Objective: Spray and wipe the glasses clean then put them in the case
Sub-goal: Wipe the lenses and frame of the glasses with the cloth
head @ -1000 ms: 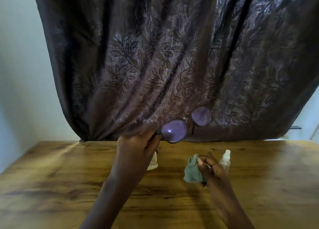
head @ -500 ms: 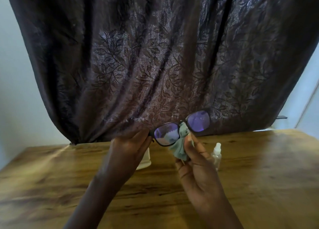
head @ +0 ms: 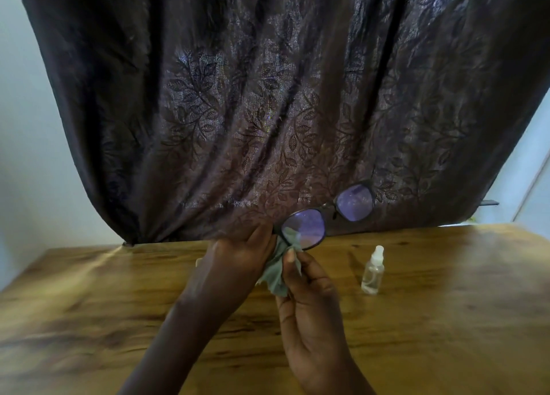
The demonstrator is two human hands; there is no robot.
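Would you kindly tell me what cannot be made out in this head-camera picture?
Head view:
- Near end of the glasses: covered by the left hand, so its grip is hidden.
- White object behind the left hand: only a sliver shows; what it is cannot be told.
- Spray bottle: too small to judge its fill level.
- Lens under the cloth pinched by the right hand: purple glare hides smudges.

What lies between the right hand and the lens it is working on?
A grey-green cloth, pinched by the right hand, lies between it and the nearer lens of the glasses, which the left hand holds. The head view shows it.
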